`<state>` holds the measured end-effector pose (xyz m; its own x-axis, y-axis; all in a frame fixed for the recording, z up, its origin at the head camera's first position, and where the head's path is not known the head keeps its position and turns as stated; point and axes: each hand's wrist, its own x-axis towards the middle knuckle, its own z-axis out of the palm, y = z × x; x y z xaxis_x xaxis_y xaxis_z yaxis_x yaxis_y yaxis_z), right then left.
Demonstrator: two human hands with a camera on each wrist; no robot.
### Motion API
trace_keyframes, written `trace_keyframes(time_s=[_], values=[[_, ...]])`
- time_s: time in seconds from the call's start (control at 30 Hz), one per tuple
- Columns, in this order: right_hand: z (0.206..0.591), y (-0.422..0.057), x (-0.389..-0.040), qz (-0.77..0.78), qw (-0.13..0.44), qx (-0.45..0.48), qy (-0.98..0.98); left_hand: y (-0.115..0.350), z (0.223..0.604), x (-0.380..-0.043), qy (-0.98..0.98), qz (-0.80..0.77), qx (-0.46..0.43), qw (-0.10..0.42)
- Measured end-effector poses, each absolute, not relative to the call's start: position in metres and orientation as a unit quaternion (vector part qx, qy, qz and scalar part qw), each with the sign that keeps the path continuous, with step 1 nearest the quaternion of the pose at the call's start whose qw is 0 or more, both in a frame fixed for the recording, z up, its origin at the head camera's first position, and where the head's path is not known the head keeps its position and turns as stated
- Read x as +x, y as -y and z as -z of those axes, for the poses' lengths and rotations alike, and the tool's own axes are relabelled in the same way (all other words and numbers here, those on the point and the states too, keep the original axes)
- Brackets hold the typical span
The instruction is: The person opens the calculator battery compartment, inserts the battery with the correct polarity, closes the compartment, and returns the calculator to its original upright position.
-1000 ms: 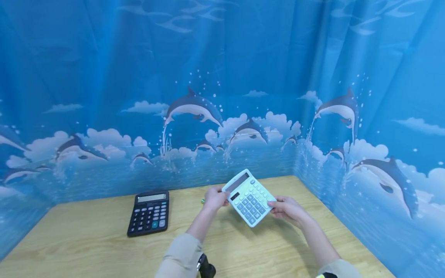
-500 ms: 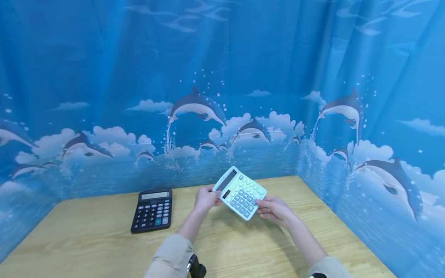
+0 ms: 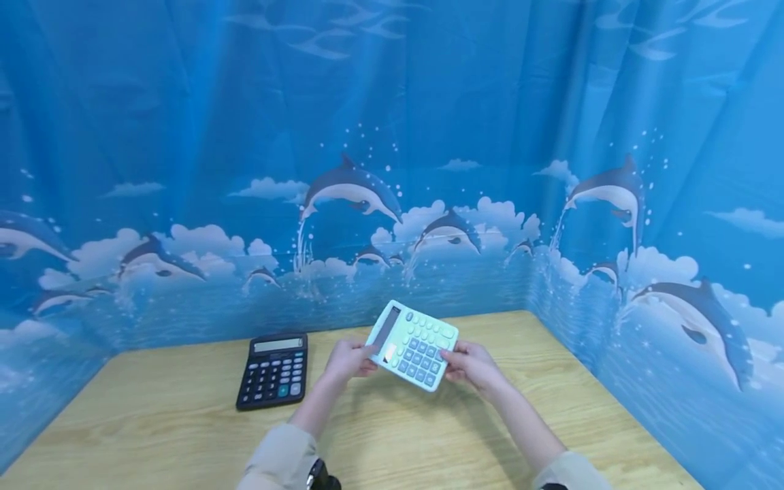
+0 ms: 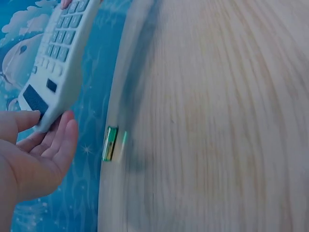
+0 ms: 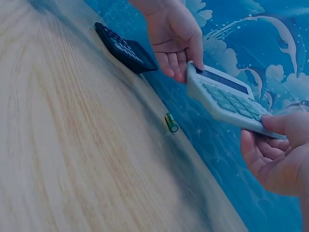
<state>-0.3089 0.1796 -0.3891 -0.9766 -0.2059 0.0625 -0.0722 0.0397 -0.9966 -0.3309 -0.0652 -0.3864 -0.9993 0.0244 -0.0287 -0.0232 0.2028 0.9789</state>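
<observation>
A pale green calculator [image 3: 413, 346] is held up over the wooden table [image 3: 398, 442] by two hands. It is tipped on a slant, with its keys facing up and its screen end turned to the left. The screen end is pinched by the left hand [image 3: 350, 359]: the thumb is laid on the front by the screen, and the fingers are tucked underneath. The key end is pinched by the right hand [image 3: 471, 365], with the thumb on the front corner and the fingers bent below. A soft shadow is thrown on the wood.

A small green battery [image 4: 110, 143] can be seen in both wrist views. It is laid on its side near the far edge of the table, apart from both hands. In the head view it is hidden. The left side of the table is taken up by a black calculator [image 3: 273, 371], set flat near the left hand but not touched, with its screen end to the back. The space behind the table is closed off by a blue curtain [image 3: 392, 102] covered with dolphins and clouds, and it is bent around to the right side too.
</observation>
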Motion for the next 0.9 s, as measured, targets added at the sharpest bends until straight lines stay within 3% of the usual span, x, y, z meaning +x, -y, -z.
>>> trace_keyframes(time_s=[0.4,0.9], values=[[0.385,-0.172,-0.306,0.624,0.035,-0.140,-0.768,0.090,0.391,-0.330,-0.821,-0.570,0.014,0.006],[0.368,-0.153,-0.294,0.493,-0.060,-0.183,-0.849,0.097,0.384,-0.327,-0.797,-0.604,-0.009,0.016]])
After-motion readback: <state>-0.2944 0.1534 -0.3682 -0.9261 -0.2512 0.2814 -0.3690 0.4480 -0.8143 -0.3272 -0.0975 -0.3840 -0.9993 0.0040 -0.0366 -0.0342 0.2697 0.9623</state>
